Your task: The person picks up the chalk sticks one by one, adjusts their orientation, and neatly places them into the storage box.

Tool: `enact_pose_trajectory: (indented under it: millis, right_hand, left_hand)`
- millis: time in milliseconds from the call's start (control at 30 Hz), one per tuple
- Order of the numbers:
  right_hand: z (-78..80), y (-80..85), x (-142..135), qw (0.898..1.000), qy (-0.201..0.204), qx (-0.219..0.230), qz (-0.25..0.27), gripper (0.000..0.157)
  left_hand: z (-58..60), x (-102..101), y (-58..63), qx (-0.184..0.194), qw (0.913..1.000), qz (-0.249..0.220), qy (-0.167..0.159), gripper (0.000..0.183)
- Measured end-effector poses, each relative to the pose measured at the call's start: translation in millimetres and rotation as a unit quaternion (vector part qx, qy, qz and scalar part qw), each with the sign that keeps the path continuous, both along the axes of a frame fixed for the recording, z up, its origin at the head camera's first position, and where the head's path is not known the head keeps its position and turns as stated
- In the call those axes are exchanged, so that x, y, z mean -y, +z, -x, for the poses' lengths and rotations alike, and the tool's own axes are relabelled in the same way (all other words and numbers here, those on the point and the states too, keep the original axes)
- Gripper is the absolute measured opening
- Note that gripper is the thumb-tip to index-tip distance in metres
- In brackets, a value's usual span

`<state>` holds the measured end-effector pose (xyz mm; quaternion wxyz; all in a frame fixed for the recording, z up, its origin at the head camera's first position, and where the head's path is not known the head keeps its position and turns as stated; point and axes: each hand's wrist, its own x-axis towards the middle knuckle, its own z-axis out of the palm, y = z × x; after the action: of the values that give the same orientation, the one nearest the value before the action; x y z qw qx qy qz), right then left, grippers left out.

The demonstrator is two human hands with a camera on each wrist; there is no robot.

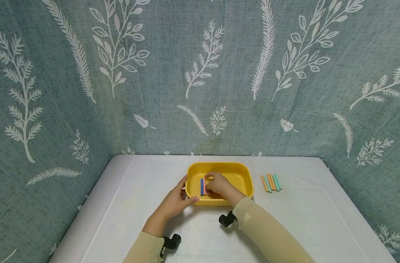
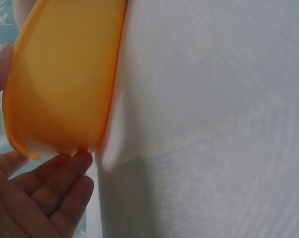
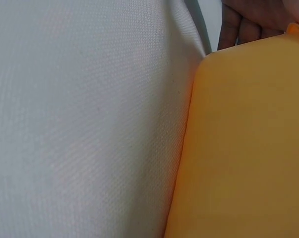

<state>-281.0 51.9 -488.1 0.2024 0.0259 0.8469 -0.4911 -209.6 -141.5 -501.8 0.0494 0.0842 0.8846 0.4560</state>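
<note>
Near the table's far edge: a yellow tray (image 1: 237,179), smooth and plastic-looking, a rounded rectangle with a thin rim and raised walls; its long axis runs left to right.
Inside the tray, left part: a blue stick (image 1: 201,187) and a pink stick (image 1: 204,188), slender and straight, side by side; both point from far to near, crosswise to the tray's length.
Left hand: (image 1: 174,202) holds the tray's near left corner, thumb over the near rim, fingers spread away from it along the left outer wall; the left wrist view shows several fingers side by side, tips against the yellow surface.
Right hand: (image 1: 221,185) reaches into the tray, fingers bent, tips at the pink stick; whether they pinch it I cannot tell.
Right of the tray: orange sticks (image 1: 264,183) and mint-green sticks (image 1: 278,181), well apart from the tray, in a close row, their far ends leaning slightly left.
Table covering: white cloth (image 1: 121,212), finely woven in the wrist views.
Backdrop: teal fabric (image 1: 167,73) with a linen-like grain, printed with white leafy sprigs.
Sleeves: plain beige (image 1: 269,226), black cameras (image 1: 173,241) at the wrists.
</note>
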Motion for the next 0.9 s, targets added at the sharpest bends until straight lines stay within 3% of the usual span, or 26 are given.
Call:
enact_pose_trajectory:
  millis: [467,900]
  right_hand:
    - [-4.2,9.3,-10.7,0.999,0.008,-0.003,0.047,0.049]
    - [-16.6,43.2,-37.7,0.996,0.046,-0.030,0.067,0.041]
  left_hand:
    - [0.3,0.8,-0.6,0.002,1.0000,-0.007,0.000,0.102]
    - [0.5,-0.7,-0.1,0.012,0.9998,0.006,0.015,0.102]
